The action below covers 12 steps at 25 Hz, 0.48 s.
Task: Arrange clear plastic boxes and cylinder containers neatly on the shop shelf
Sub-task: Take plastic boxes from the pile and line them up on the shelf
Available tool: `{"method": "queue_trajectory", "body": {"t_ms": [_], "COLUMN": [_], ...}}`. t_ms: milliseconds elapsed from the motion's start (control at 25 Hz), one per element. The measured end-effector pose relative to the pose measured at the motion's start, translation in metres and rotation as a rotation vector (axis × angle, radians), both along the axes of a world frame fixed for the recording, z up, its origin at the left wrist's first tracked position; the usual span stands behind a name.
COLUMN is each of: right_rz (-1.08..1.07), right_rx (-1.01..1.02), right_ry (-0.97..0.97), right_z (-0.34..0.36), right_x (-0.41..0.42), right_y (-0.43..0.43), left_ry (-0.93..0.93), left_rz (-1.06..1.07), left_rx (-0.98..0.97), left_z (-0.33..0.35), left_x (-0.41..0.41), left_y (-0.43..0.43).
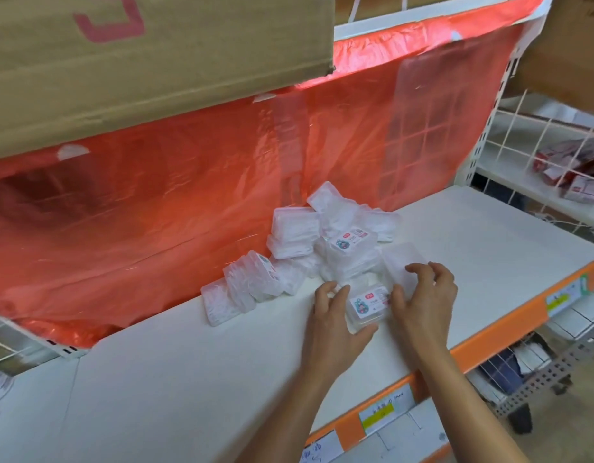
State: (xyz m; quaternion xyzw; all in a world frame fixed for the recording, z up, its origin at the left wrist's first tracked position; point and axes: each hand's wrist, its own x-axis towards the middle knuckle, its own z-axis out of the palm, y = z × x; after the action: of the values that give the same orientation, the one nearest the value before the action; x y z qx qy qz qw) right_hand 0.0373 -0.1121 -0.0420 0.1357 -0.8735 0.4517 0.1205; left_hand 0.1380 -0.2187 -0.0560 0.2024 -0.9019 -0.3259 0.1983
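Note:
A loose heap of several clear plastic boxes point(325, 242) lies on the white shelf point(188, 379) against the red plastic sheet. One labelled clear box point(367, 304) sits at the front of the heap. My left hand point(335, 320) curls round its left side with the thumb at its front edge. My right hand point(426, 302) grips its right side, with the fingers reaching over another clear box point(401, 262) behind. A few boxes point(238, 289) lean in a row at the left of the heap.
A red plastic sheet point(188, 182) hangs behind the shelf. A cardboard carton point(138, 61) overhangs at top left. The shelf's orange front edge point(489, 339) carries price labels. A wire-grid shelf point(539, 155) with red packets stands at the right.

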Motion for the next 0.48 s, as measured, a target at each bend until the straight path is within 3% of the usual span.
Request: {"method": "queue_trajectory", "body": {"t_ms": [480], "right_rz": [0.089], "right_rx": [-0.205], "right_ry": [-0.137], "right_z": [0.011], "right_x": [0.029], "right_y": [0.019], "left_ry": [0.030], "left_rz": [0.024], "left_rx": [0.015], "left_z": [-0.004], "left_x": [0.016], "left_y": [0.008]}}
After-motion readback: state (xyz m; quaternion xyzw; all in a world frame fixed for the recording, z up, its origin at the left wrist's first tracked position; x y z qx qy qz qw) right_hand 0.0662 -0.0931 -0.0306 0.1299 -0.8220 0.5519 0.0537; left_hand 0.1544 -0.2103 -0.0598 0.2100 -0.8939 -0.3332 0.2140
